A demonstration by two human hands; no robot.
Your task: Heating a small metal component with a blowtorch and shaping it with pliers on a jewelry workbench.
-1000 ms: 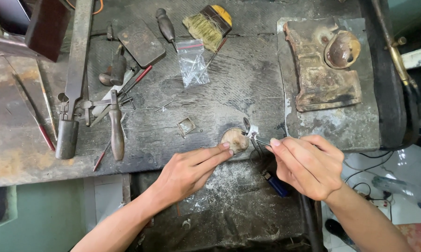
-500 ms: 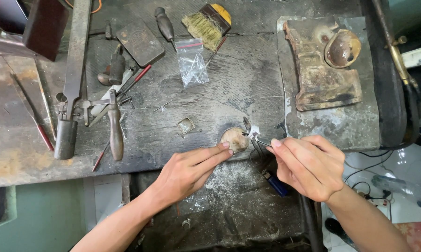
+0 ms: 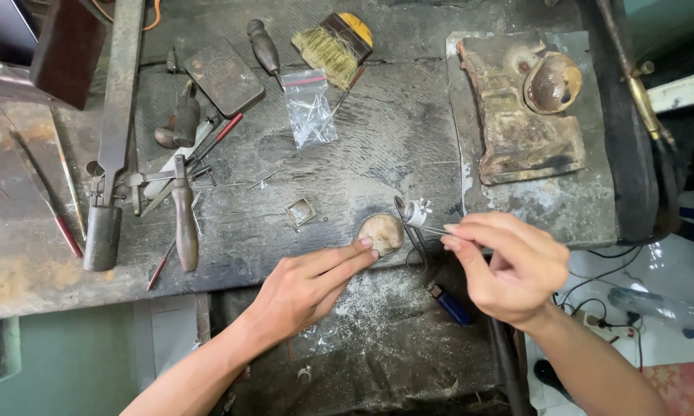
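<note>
At the near edge of the worn, dark surface (image 3: pixel 408 131), the left hand (image 3: pixel 308 289) lies flat, its first two fingers (image 3: pixel 358 248) stretched out and pressed against a small rounded tan block (image 3: pixel 381 233), apparently to steady it as a rest. The right hand (image 3: pixel 508 266) pinches a thin pair of tweezers (image 3: pixel 431 229) between thumb and forefinger, fingers closed narrow on the handles. The tweezers lie nearly level, long axis running left to right, tips pointing left toward the block, where they grip a small white ring-like piece (image 3: pixel 416 211) just above and right of it. Holding the piece beside the block probably keeps it braced and close to the eye. Pliers (image 3: pixel 183 219), a brush (image 3: pixel 331 46) and a small clear bag (image 3: pixel 310 108) lie well apart, farther back.
</note>
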